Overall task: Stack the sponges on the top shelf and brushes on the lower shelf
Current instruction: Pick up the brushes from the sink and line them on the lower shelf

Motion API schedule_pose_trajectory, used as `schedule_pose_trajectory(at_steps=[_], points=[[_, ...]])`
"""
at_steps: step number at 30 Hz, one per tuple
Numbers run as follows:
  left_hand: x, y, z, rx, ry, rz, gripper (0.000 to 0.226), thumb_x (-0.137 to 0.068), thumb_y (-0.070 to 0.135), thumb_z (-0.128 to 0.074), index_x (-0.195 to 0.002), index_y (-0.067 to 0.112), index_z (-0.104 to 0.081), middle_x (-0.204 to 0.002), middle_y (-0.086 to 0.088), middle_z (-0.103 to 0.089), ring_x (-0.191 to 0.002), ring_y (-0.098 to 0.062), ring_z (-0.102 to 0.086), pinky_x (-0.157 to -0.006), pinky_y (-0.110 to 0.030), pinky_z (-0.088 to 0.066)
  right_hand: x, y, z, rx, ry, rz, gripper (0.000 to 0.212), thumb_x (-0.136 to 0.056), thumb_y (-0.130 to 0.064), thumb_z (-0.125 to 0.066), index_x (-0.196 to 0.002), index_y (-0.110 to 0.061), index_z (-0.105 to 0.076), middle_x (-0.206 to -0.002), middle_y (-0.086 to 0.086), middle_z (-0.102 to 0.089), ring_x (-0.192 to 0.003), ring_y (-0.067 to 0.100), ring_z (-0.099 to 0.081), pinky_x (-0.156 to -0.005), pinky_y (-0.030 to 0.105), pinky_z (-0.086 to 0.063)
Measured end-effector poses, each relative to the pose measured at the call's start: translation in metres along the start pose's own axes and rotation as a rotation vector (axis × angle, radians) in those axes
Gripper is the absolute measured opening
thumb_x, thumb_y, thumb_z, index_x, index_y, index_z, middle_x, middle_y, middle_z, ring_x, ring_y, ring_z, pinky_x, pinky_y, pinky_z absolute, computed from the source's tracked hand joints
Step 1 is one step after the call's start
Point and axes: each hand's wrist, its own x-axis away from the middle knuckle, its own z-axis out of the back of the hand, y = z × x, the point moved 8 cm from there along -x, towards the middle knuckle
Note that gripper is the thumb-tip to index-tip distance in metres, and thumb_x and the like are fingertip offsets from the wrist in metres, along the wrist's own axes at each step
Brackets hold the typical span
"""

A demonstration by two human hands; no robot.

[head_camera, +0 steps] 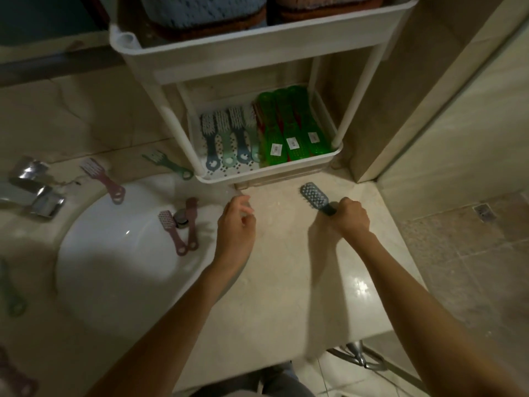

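Right hand (352,217) grips a blue brush (315,196) by its handle above the counter, left hand (236,224) loosely curled and empty; next, judged: carry the brush into the lower shelf (329,156) beside those already stowed.

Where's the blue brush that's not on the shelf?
The right hand grips the blue brush by its handle, right of centre in the head view, over the counter just in front of the lower shelf.
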Motion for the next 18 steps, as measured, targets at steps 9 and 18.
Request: schedule_pose_trajectory(at_steps=[9,18], points=[[0.031,-0.088,0.054,0.14,-0.015,0.294,0.023,-0.091,0.003,-0.047,-0.112,0.006,-0.056,-0.113,-0.019,-0.061,-0.097,-0.036,-0.062,-0.078,-0.037,-0.049,0.083,-0.1,-0.028,-0.024,-0.072,0.31,0.028,-0.089,-0.026,-0.055,-0.103,-0.001,-0.057,-0.099,0.022,-0.066,-0.092,0.04,-0.062,-0.075,0.039,-0.047],[0.091,-0.2,0.182,0.145,0.387,0.529,0.02,-0.087,0.0,-0.05,-0.103,0.002,-0.062,-0.107,-0.022,-0.064,-0.097,-0.038,-0.063,-0.089,-0.047,-0.051,0.184,-0.237,-0.132,-0.056,-0.497,0.584,0.029,-0.088,-0.024,-0.054,-0.111,-0.007,-0.06,-0.107,0.015,-0.066,-0.088,0.029,-0.061,-0.071,0.027,-0.04]])
